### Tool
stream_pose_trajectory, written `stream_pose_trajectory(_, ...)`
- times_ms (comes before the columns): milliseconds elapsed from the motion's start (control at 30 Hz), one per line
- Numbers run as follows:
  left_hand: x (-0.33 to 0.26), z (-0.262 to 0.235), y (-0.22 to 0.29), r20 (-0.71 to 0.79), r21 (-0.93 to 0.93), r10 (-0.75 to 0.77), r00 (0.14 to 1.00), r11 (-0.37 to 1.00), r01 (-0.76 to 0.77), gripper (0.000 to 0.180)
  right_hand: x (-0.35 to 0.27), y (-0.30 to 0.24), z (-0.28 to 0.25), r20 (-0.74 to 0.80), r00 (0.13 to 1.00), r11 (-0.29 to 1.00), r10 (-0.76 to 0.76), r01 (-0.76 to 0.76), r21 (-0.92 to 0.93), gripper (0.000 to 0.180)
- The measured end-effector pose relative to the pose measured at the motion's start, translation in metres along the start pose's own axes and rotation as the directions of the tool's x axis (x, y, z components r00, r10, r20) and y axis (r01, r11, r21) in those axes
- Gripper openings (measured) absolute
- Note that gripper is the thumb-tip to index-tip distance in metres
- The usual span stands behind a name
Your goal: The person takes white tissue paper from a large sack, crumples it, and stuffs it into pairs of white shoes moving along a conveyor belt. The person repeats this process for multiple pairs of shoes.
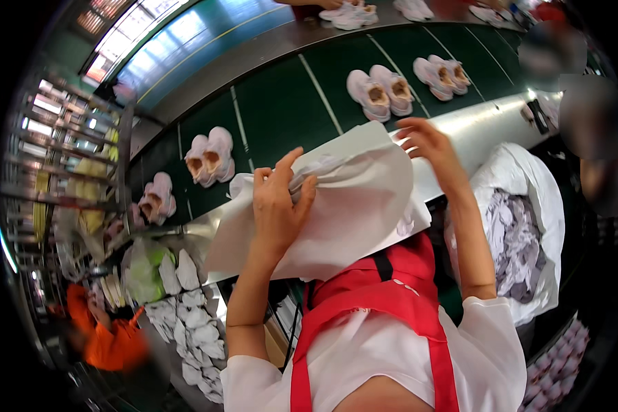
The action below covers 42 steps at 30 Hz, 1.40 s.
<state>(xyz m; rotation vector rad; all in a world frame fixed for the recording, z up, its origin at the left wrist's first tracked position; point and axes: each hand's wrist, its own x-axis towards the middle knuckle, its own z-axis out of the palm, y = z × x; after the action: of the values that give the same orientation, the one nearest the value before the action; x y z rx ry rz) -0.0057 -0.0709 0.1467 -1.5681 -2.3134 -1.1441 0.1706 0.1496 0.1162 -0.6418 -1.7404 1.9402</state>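
A large white paper sheet point(353, 199) bulges up in front of my body, with a crumpled fold near its upper left. My left hand point(279, 206) is bent around that fold, its thumb and fingers on the paper. Beside the sheet's upper right corner, my right hand point(429, 150) has its fingers apart and holds nothing that I can see. Under and behind the sheet lies flat white paper point(364, 139), at the edge of the metal table. Whatever the raised sheet covers is hidden.
Beyond the metal ledge point(484, 127) runs a green conveyor belt point(278, 96) carrying pairs of pale pink shoes point(380, 93). A white sack point(549, 226) of crumpled grey paper stands at my right. White paper wads point(192, 329) and an orange-clad person point(117, 343) are at left.
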Motion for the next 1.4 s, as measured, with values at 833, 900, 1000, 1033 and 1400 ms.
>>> stream_pose_trajectory(833,-0.063,-0.002,-0.028,0.506,-0.544,-0.316,0.803,0.605,0.581,0.049,0.007,0.028,0.097,-0.027,0.999,0.985,-0.043,0.038,-0.171,0.046)
stream_pose_trajectory(900,-0.069,-0.006,-0.022,0.421,-0.395,-0.309,0.853,0.784,0.479,0.036,0.008,0.028,0.1,-0.076,0.991,0.968,-0.114,0.094,-0.232,0.046)
stream_pose_trajectory(1000,-0.084,0.008,-0.032,0.098,-0.164,0.182,0.978,0.973,-0.165,0.018,0.017,0.033,0.092,-0.159,0.987,0.99,-0.03,0.008,-0.139,0.045)
stream_pose_trajectory(1033,-0.091,0.009,-0.031,0.101,-0.123,0.332,0.938,0.94,-0.319,0.018,0.023,0.035,0.087,-0.181,0.983,0.996,0.031,-0.045,-0.074,0.045)
stream_pose_trajectory(1400,-0.079,0.026,-0.044,0.824,-0.563,-0.226,0.519,-0.421,0.711,0.084,-0.032,0.025,0.135,0.476,0.502,0.312,-0.723,0.851,-0.423,0.033)
